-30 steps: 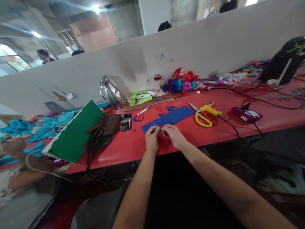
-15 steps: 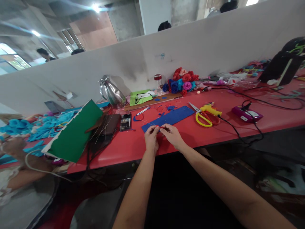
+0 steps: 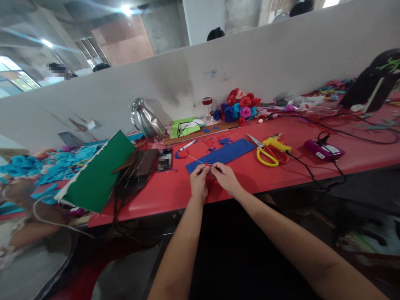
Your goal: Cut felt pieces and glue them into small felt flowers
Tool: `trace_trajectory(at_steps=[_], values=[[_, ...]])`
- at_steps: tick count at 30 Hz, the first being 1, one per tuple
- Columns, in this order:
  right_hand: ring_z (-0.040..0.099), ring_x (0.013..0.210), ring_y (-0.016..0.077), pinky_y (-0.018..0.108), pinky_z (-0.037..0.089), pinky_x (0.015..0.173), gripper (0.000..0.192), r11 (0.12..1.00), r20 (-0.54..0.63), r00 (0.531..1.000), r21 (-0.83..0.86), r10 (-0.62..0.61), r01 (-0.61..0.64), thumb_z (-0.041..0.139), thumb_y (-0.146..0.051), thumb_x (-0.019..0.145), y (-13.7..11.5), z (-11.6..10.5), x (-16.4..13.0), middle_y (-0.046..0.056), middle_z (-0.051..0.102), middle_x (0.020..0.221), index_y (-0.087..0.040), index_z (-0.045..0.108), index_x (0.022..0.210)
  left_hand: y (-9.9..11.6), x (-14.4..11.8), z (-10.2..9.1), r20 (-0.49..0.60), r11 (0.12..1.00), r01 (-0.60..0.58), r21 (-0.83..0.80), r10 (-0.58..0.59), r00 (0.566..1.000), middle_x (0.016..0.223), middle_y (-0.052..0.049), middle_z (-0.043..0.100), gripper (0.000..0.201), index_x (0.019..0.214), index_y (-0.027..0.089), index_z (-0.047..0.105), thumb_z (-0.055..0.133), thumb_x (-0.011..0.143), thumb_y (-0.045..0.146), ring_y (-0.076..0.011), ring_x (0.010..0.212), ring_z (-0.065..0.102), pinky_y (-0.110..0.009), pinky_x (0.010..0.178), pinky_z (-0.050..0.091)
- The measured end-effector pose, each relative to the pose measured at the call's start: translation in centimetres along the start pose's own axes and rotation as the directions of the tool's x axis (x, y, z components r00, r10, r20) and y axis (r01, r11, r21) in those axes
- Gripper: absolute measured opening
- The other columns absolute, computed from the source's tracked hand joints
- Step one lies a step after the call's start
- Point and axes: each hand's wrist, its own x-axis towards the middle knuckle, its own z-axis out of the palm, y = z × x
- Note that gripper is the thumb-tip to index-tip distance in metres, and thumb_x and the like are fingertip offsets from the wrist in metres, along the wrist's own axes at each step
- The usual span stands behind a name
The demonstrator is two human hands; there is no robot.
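My left hand (image 3: 198,180) and my right hand (image 3: 225,178) meet near the front of the table, fingers pinched together. Between the fingertips shows a small red piece (image 3: 208,165), mostly covered by them; its kind is hard to make out. A thin pale wire (image 3: 194,158) runs from the fingers up and to the left. Just behind my hands lies a strip of blue felt-like sheet (image 3: 231,152), with blue scraps (image 3: 224,141) along its far edge. Right of the strip are yellow-handled scissors (image 3: 267,158), open, beside a yellow glue gun (image 3: 276,144).
A purple power box (image 3: 324,150) with cables sits at right. Toward the wall stand a steel jug (image 3: 146,121), a glass jar (image 3: 207,109) and bunched fabric flowers (image 3: 239,106). At left a green board (image 3: 98,175) leans, with a co-worker's hand (image 3: 23,193) beyond it.
My hands stay almost in the same place, with only a slight shift of the fingers. A little more of the red piece shows between the fingertips.
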Motion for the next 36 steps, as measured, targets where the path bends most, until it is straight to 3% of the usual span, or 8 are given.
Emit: trace_trajectory(at_steps=[16,21,25,36], values=[[0.050,0.067,0.0150,0.027,0.040,0.065,0.018,0.999,0.030,1.000,0.037,0.010,-0.011,0.050,-0.037,0.079,0.21,0.04,-0.05,-0.002,0.055,0.066,-0.023,0.052,0.068,0.25,-0.17,0.08,-0.007,1.000,0.019,-0.008,-0.019,1.000,0.063,0.004,0.056,0.022,0.058,0.016,0.060,0.080,0.052,0.023,-0.0071,0.061,0.051,-0.021,0.064,0.041],[0.046,0.059,0.0142,0.027,0.037,0.059,0.016,0.998,-0.007,0.998,0.007,0.062,-0.062,0.047,-0.033,0.079,0.35,0.02,0.02,-0.003,0.050,0.060,-0.024,0.048,0.066,0.41,-0.22,0.31,0.033,0.999,-0.023,0.029,0.022,0.999,0.073,0.000,0.061,0.015,0.062,0.017,0.068,0.079,0.053,0.022,-0.0105,0.072,0.055,-0.024,0.073,0.044],[0.045,0.058,0.0136,0.026,0.036,0.058,0.017,0.996,-0.012,0.996,-0.002,0.085,-0.085,0.047,-0.031,0.079,0.44,-0.02,0.10,-0.004,0.049,0.058,-0.023,0.049,0.064,0.45,-0.26,0.30,0.055,0.999,-0.015,0.046,0.012,0.998,0.072,0.000,0.061,0.015,0.060,0.017,0.065,0.078,0.054,0.022,-0.0110,0.073,0.056,-0.026,0.077,0.044],[0.045,0.061,0.0128,0.025,0.038,0.058,0.016,0.988,0.067,0.993,0.121,0.093,-0.100,0.050,-0.036,0.075,0.47,0.23,0.01,-0.003,0.051,0.065,-0.022,0.052,0.067,0.24,-0.18,0.02,0.023,0.999,-0.003,0.033,0.002,1.000,0.063,0.005,0.055,0.023,0.062,0.017,0.058,0.078,0.053,0.021,-0.0073,0.061,0.050,-0.022,0.065,0.041]])
